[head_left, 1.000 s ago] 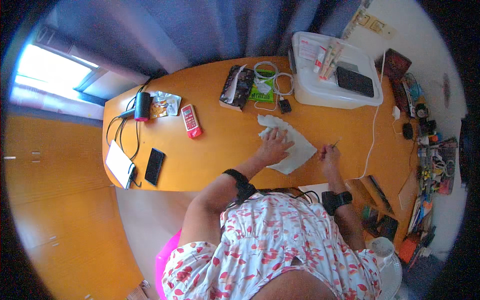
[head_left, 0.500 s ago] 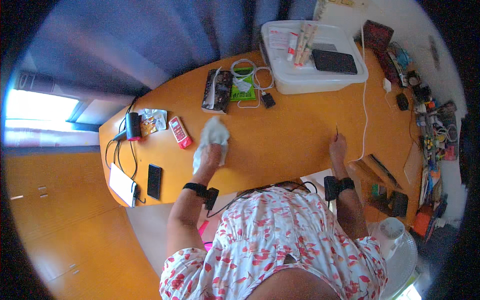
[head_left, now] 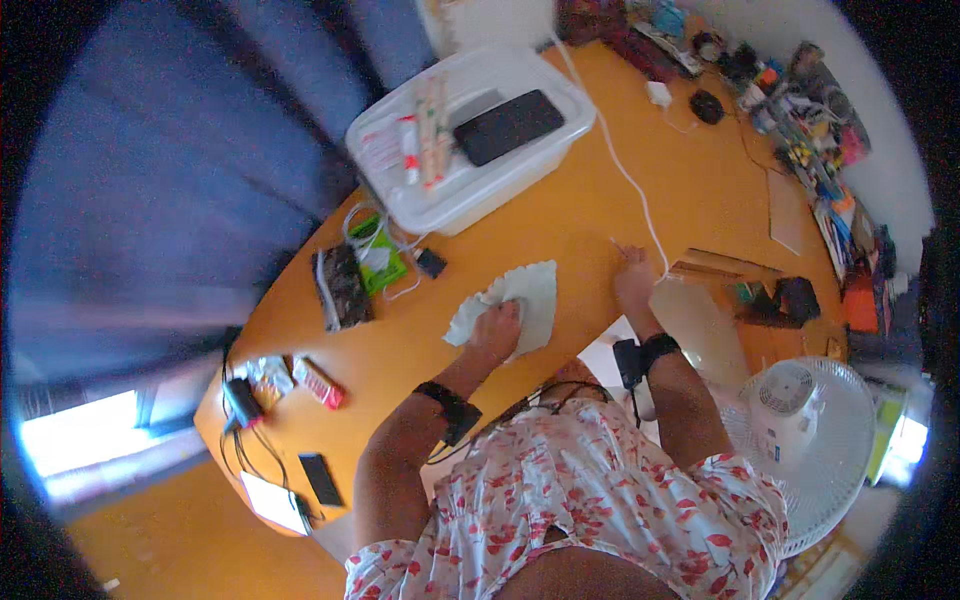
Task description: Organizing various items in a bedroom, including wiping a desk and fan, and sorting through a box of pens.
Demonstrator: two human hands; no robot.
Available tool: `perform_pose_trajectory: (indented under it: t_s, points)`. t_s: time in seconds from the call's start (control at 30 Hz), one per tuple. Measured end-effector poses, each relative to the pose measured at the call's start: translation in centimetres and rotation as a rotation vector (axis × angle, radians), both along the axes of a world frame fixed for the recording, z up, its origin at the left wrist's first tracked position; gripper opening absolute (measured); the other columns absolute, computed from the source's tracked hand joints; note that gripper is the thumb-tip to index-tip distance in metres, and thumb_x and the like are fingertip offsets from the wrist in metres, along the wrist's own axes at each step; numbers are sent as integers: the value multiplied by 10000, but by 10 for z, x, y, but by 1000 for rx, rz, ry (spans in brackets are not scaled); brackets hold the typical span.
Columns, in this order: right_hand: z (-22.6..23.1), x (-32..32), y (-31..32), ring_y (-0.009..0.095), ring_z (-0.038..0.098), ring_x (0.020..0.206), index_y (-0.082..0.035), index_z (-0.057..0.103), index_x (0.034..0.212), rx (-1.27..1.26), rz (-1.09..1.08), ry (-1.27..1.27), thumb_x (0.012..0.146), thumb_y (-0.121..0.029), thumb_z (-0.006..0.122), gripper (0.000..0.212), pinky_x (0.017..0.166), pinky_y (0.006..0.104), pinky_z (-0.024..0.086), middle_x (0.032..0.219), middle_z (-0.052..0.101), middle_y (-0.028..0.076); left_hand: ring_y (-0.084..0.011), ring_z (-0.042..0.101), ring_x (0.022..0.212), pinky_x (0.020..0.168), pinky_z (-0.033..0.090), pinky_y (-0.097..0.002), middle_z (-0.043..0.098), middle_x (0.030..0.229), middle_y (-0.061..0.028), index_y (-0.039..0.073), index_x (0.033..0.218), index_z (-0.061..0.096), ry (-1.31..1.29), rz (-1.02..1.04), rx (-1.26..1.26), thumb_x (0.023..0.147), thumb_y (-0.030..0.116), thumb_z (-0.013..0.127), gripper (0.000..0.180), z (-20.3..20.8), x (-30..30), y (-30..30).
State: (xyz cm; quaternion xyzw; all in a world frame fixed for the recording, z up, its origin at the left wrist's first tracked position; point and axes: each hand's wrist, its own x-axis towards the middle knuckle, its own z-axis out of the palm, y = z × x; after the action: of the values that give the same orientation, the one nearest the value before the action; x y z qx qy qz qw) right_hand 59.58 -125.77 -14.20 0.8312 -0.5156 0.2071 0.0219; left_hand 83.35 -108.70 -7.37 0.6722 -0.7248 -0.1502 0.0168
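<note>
Two bare hands rest on the orange table point(head_left: 560, 215) as I watch through the head camera. My left hand point(head_left: 495, 331), with a dark band at the wrist, lies palm down with fingers together, pressed flat on a pale crumpled cloth point(head_left: 522, 300) spread near the table's near edge. My right hand point(head_left: 633, 281), also wearing a dark wrist strap, sits just right of the cloth, pinched shut on a thin stick-like tool point(head_left: 617, 246) whose tip points away from me; what kind of tool it is I cannot tell. A white cable point(head_left: 620, 170) runs across the table past that hand. Beyond the cloth stands a white lidded plastic box point(head_left: 420, 190) with a black phone point(head_left: 509, 126) and some tubes lying on its lid. To the left of the cloth lie a green packet point(head_left: 377, 262) and a dark patterned pouch point(head_left: 345, 286), and farther left a red remote-like gadget point(head_left: 319, 381). A white desk fan point(head_left: 800, 420) stands at my right side
</note>
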Motion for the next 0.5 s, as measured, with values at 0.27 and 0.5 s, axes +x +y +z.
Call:
perform_pose_trajectory:
  t_s: [0.27, 0.5]
  points:
    - [35, 13, 17, 287, 496, 823, -19, 475, 954, 90, -365, 26, 727, -179, 454, 279, 664, 392, 422, 912, 504, 140, -315, 338, 1051, 857, 250, -508, 412, 1095, -94, 146, 1121, 433, -68, -8, -58, 704, 284, 539, 453, 10, -3, -95]
    - [42, 17, 18, 319, 501, 741, -41, 509, 873, 420, -511, -483, 734, -164, 431, 202, 607, 387, 412, 823, 527, 142, -433, 34, 1181, 901, 93, -587, 72, 1332, -129, 270, 1222, 308, 16, 0, 124, 706, 451, 499, 579, 22, -40, -149]
